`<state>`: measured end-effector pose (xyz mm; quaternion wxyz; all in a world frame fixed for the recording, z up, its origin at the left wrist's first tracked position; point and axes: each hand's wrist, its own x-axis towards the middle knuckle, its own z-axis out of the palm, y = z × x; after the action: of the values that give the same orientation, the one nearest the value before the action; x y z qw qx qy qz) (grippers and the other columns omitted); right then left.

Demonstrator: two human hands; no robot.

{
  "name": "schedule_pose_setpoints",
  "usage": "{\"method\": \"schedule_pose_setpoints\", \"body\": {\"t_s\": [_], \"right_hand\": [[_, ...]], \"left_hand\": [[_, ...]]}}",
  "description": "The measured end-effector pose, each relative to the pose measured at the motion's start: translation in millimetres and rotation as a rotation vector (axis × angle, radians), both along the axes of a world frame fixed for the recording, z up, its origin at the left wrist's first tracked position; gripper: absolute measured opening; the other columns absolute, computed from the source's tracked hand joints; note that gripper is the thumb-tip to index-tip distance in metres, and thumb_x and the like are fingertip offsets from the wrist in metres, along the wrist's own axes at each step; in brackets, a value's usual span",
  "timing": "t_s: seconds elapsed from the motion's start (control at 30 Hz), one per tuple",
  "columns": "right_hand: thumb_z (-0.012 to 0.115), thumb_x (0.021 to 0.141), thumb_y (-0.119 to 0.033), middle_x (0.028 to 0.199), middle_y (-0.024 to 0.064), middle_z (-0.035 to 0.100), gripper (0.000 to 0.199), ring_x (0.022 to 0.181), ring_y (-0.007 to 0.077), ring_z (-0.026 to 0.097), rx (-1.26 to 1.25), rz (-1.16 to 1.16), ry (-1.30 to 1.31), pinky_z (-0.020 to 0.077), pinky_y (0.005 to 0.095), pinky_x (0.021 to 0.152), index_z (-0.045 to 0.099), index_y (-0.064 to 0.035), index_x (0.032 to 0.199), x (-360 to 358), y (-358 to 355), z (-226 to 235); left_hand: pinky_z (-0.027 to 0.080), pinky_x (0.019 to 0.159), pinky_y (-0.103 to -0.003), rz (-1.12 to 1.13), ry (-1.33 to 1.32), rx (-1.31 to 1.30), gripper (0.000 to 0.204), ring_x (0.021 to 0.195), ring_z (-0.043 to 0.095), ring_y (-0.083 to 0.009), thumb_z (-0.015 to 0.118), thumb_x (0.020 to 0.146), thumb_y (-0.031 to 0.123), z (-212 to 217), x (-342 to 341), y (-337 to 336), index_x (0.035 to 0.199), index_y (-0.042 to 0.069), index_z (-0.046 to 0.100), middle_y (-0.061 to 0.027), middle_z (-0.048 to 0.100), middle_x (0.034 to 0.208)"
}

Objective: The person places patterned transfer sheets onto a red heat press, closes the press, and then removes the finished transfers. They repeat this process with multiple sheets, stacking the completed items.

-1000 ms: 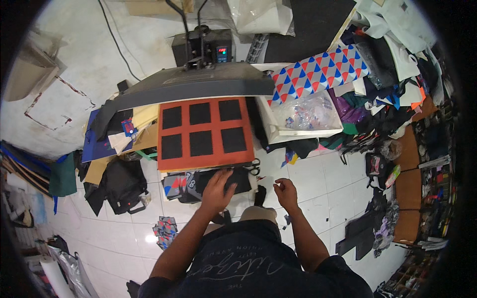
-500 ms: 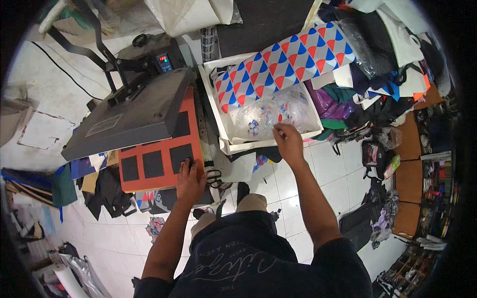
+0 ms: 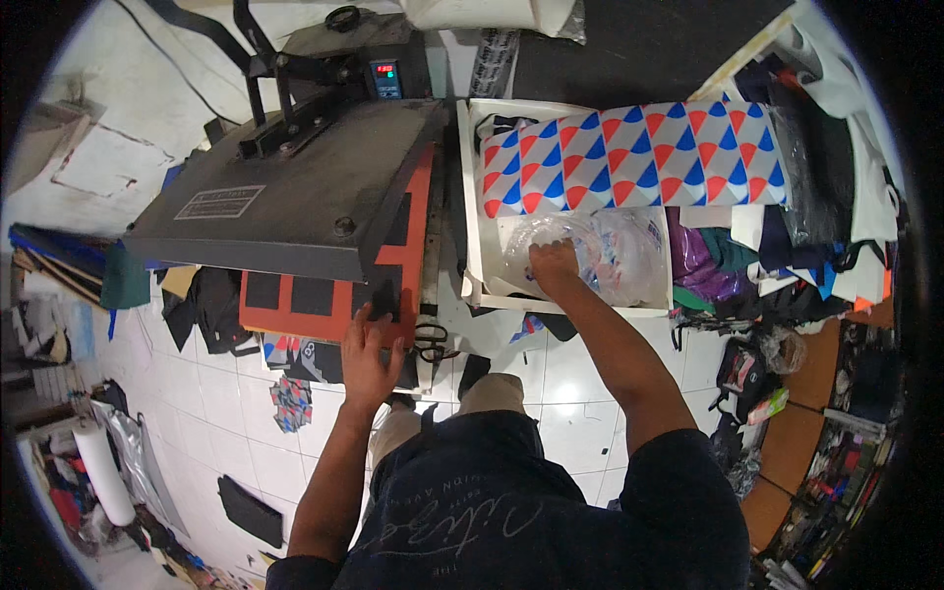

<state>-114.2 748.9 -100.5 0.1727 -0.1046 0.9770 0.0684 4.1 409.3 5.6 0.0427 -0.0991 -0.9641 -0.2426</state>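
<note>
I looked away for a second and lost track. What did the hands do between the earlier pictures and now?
The right hand moved from the floor beside the press up and rightward into the white tray, where it now presses on the clear plastic bag. The left hand shifted only slightly and stays on the black piece at the front edge of the orange pad. The press lid remains raised, and the scissors lie where they were.

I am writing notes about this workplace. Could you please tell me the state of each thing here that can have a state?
Heat press: top plate raised, display lit.
Orange mat: flat under the plate, dark squares on it.
Clear plastic bag: crumpled in the white tray.
Scissors: lying flat, apparently closed.
Left hand: resting on the mat's edge.
Right hand: reaching into the bag; grip hidden.
</note>
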Motion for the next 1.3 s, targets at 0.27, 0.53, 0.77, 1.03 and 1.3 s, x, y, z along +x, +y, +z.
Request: {"method": "schedule_pose_setpoints", "body": {"t_s": [0.27, 0.53, 0.77, 1.03, 1.3], "right_hand": [[0.061, 0.077, -0.012, 0.088, 0.0117, 0.069, 0.019, 0.087, 0.0296, 0.066, -0.187, 0.045, 0.177, 0.0467, 0.0426, 0.084, 0.065, -0.0111, 0.096, -1.3, 11.4, 3.8], [0.064, 0.077, -0.014, 0.087, 0.0136, 0.068, 0.012, 0.088, 0.0322, 0.065, -0.368, -0.032, 0.147, 0.0489, 0.043, 0.082, 0.067, -0.0079, 0.087, -5.9, 24.8, 14.0], [0.067, 0.078, -0.019, 0.101, 0.0155, 0.065, 0.024, 0.098, 0.0316, 0.063, -0.281, -0.045, -0.056, 0.0488, 0.0423, 0.087, 0.064, -0.0086, 0.099, -3.1, 10.9, -6.6], [0.068, 0.077, -0.021, 0.1, 0.0153, 0.066, 0.025, 0.1, 0.0327, 0.062, -0.287, -0.039, -0.05, 0.0477, 0.0421, 0.09, 0.065, -0.0076, 0.099, -4.9, 6.6, -0.4], [0.065, 0.078, -0.016, 0.093, 0.0177, 0.067, 0.018, 0.091, 0.0359, 0.064, -0.433, 0.007, 0.042, 0.0491, 0.0451, 0.084, 0.067, -0.0065, 0.093, -7.1, 22.1, 19.2]], "left_hand": [[0.044, 0.094, -0.044, 0.214, -0.191, 0.25, 0.031, 0.115, 0.05, -0.0408, 0.063, 0.082, 0.007, 2.5, 72.5, -8.8, 0.112, 0.002, 0.059, -0.0226, 0.051, 0.122], [0.052, 0.076, -0.034, 0.261, -0.387, 0.479, 0.021, 0.094, 0.062, -0.0252, 0.06, 0.087, 0.006, -9.1, 90.7, -22.6, 0.107, 0.001, 0.06, -0.0156, 0.06, 0.107], [0.051, 0.065, -0.031, 0.244, -0.309, 0.488, 0.018, 0.074, 0.064, -0.0208, 0.061, 0.087, 0.007, -12.7, 79.0, -33.6, 0.103, 0.0, 0.061, -0.0145, 0.063, 0.094], [0.05, 0.071, -0.029, 0.356, -0.41, 0.569, 0.022, 0.081, 0.063, -0.0164, 0.061, 0.09, 0.011, -22.3, 108.5, -41.4, 0.109, -0.001, 0.06, -0.011, 0.063, 0.099], [0.051, 0.071, -0.029, 0.35, -0.486, 0.584, 0.022, 0.082, 0.064, -0.0171, 0.06, 0.09, 0.012, -21.3, 119.6, -33.8, 0.109, 0.001, 0.06, -0.011, 0.065, 0.1]]}}
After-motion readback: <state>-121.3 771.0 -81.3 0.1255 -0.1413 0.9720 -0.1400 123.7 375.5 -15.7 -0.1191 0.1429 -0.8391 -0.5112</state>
